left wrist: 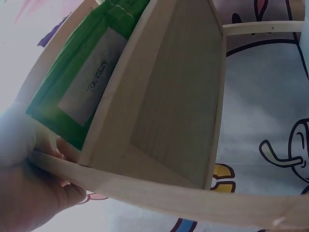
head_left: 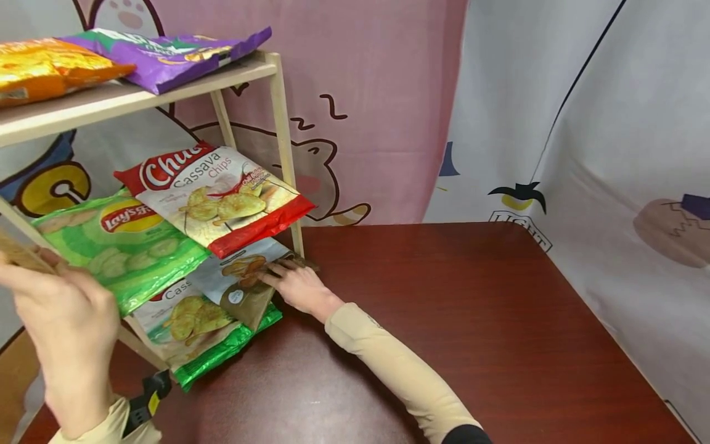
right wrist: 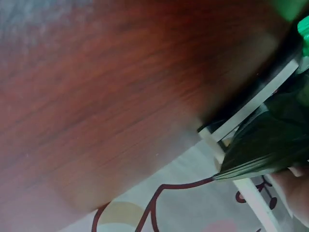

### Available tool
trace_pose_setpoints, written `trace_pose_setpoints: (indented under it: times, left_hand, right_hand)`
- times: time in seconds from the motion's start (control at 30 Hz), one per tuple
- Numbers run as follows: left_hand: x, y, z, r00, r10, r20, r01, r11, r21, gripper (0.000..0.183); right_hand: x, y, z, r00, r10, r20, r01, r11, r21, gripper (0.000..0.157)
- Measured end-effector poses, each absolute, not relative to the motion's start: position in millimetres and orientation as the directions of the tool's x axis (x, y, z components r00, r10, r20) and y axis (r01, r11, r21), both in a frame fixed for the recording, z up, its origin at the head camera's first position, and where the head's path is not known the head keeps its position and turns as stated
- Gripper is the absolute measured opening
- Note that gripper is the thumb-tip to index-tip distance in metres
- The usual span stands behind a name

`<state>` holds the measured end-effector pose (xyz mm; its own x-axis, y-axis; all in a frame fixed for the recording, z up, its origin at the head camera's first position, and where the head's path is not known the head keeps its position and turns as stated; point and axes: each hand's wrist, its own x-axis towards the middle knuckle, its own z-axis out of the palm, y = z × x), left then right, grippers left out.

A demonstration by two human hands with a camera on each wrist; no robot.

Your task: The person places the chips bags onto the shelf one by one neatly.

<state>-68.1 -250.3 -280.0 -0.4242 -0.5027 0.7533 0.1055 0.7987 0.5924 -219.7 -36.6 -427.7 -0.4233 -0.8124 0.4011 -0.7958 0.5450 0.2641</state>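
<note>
My left hand point(head_left: 74, 327) grips the left wooden post of the shelf rack point(head_left: 194, 86), its fingers curled round the wood in the left wrist view. My right hand point(head_left: 299, 287) holds the edge of a grey-and-brown chip bag point(head_left: 257, 305) at the right end of the lower shelf. This bag lies over a green-edged cassava chip bag point(head_left: 196, 317). Above them sit a red-and-white Chuba cassava chip bag point(head_left: 216, 197) and a green Lay's chip bag point(head_left: 133, 246), overlapping. In the right wrist view, the dark bag point(right wrist: 270, 140) partly hides the fingers.
On the top shelf lie an orange chip bag point(head_left: 50, 68) and a purple chip bag point(head_left: 177, 58). The rack stands on a dark red-brown table point(head_left: 444, 296). Printed cloth point(head_left: 377, 123) hangs behind and to the right.
</note>
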Motion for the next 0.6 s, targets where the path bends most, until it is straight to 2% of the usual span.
trace_pose_setpoints:
  times: [0.1,0.2,0.4,0.6]
  left_hand:
    - [-68.5,-250.7,-280.2,-0.426,-0.492,0.759,0.106,0.806,0.583,0.05]
    - [-69.0,-251.1,-280.6,-0.423,-0.482,0.767,0.109,0.813,0.572,0.05]
    - [-69.2,-251.0,-281.4,-0.428,-0.482,0.765,0.098,0.816,0.569,0.049]
    - [-67.8,-251.5,-281.9,-0.437,-0.477,0.762,0.081,0.823,0.562,0.051]
  right_hand:
    - [-216.0,-35.3,-429.0,-0.465,-0.817,0.34,-0.794,0.555,0.248,0.049]
    - [-211.2,-33.1,-430.7,-0.487,-0.821,0.296,-0.769,0.564,0.3,0.052]
    - [-197.6,-26.7,-435.9,-0.443,-0.814,0.377,-0.709,0.575,0.408,0.037]
    - [-189.8,-27.2,-437.6,-0.433,-0.809,0.398,-0.704,0.579,0.411,0.032]
